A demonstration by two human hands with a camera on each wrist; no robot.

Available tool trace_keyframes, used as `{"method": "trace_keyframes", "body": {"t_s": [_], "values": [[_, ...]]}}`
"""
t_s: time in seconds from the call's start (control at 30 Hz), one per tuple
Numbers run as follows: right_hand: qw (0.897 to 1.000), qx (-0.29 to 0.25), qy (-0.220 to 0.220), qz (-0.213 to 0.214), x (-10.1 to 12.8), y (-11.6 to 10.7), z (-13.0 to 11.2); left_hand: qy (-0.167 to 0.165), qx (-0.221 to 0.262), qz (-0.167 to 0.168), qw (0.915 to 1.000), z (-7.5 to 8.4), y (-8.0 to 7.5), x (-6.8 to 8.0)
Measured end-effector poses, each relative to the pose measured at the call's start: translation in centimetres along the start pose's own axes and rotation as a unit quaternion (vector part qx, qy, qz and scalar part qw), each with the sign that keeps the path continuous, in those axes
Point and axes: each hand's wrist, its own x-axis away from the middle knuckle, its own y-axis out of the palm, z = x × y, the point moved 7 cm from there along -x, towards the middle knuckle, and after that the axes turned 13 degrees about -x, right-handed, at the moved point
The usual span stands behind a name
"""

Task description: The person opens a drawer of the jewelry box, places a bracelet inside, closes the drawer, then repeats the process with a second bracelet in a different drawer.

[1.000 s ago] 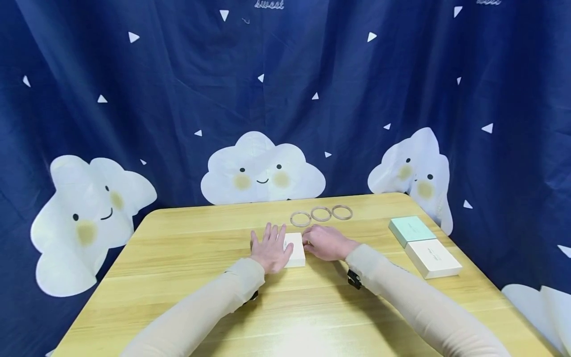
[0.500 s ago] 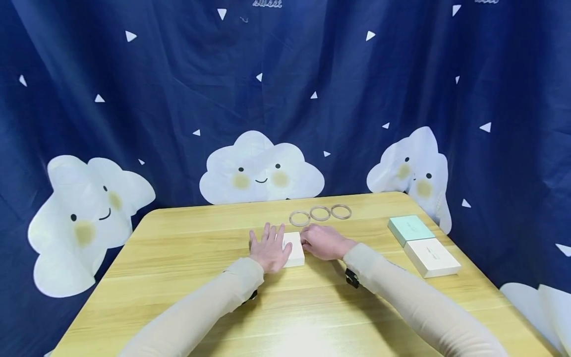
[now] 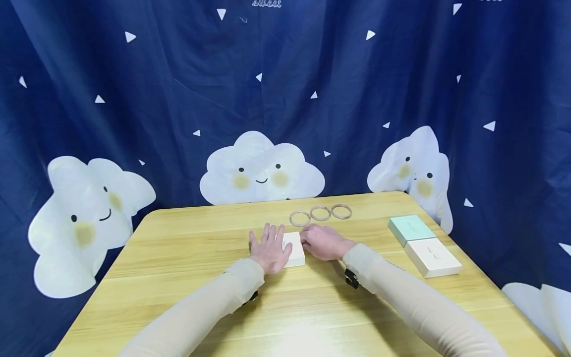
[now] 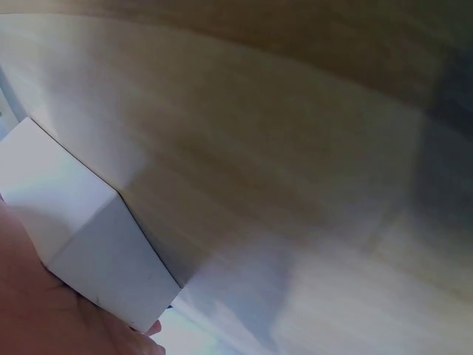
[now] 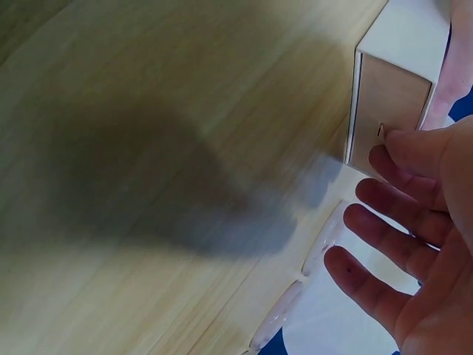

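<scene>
A small white drawer box lies on the wooden table in the head view. My left hand rests over its left part, fingers spread and straight. The left wrist view has the box's white side against that hand. At the box's right end is my right hand. In the right wrist view its thumb and index finger pinch a small pull tab on the pinkish drawer front, which sits within the white sleeve. The other right fingers are loosely bent, touching nothing.
Three thin bangles lie in a row behind the hands: left, middle and right. By the table's right edge, a mint box touches another white box. A blue curtain with clouds hangs behind.
</scene>
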Motion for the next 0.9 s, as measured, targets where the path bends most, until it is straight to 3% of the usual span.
{"method": "trace_keyframes", "body": {"t_s": [0.37,0.9], "values": [[1.000,0.009,0.003,0.002,-0.3,0.1,-0.1,-0.003,-0.002,-0.004,1.0000,0.2,-0.7,0.6],[1.000,0.014,0.008,-0.005,-0.3,0.1,-0.3,-0.015,-0.005,0.034,0.9993,0.0,-1.2,0.8]]}}
